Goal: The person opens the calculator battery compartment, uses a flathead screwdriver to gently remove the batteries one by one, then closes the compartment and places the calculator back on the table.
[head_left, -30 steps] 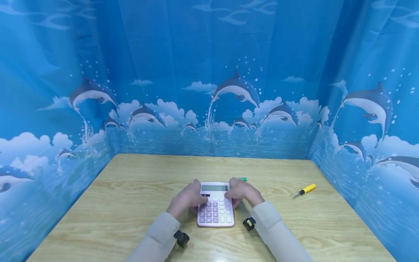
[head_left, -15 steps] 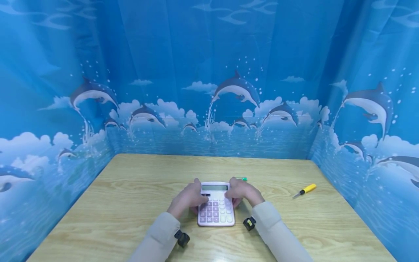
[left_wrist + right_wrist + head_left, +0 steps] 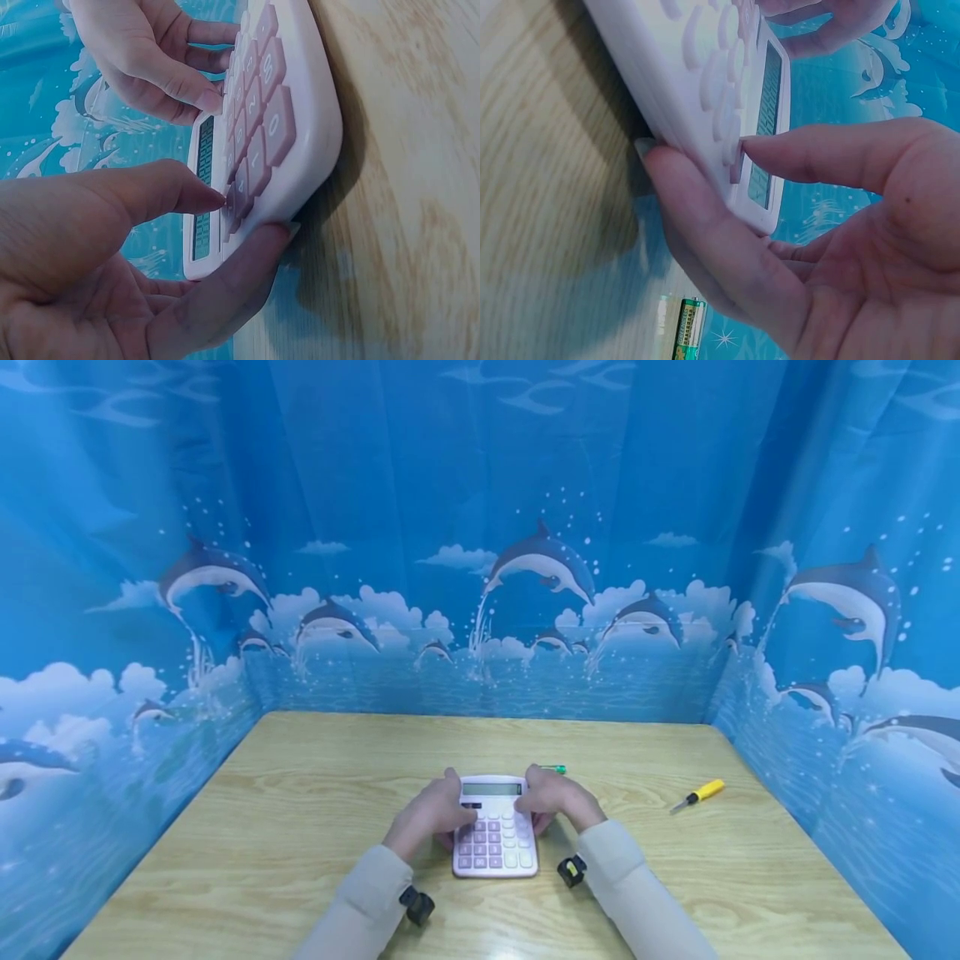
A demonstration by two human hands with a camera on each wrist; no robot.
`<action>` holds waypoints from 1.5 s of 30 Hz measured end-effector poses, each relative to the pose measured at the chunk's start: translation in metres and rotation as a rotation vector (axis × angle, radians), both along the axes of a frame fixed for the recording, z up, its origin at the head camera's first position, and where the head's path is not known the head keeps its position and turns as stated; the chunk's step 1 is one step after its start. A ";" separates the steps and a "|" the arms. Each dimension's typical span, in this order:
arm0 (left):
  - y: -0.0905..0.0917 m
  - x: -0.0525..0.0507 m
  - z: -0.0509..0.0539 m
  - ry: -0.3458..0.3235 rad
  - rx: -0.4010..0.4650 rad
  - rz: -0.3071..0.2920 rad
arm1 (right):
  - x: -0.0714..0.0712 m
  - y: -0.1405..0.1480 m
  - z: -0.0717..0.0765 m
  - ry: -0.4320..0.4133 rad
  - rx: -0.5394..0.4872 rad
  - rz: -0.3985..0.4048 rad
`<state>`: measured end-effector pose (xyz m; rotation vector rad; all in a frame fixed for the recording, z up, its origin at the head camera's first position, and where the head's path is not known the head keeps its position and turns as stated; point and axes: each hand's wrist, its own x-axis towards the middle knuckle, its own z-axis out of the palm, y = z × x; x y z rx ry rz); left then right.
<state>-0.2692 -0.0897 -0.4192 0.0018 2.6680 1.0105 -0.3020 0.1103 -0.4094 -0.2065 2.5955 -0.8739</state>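
A pale pink calculator (image 3: 495, 847) with mauve and white keys is held between both hands, its display towards the far side. My left hand (image 3: 432, 814) grips the left edge, thumb on the keys and fingers beneath; the left wrist view shows the thumb tip touching a mauve key. On the opposite edge my right hand (image 3: 553, 797) grips the calculator the same way, with the thumb on a key near the display (image 3: 768, 112). Just beyond the right hand lies a green battery (image 3: 689, 330), partly hidden in the head view.
A screwdriver (image 3: 699, 796) with a yellow handle lies on the right of the wooden table (image 3: 300, 827). Blue curtains (image 3: 480, 527) printed with dolphins enclose the table at the back and both sides. A small black camera sits at each wrist.
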 end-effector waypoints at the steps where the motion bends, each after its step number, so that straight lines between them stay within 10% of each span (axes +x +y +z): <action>1: 0.000 0.000 0.000 0.000 -0.001 0.000 | 0.000 0.000 0.000 0.001 0.000 0.001; 45: 0.000 0.005 0.004 -0.001 0.026 0.002 | 0.001 0.000 0.001 0.011 0.001 0.004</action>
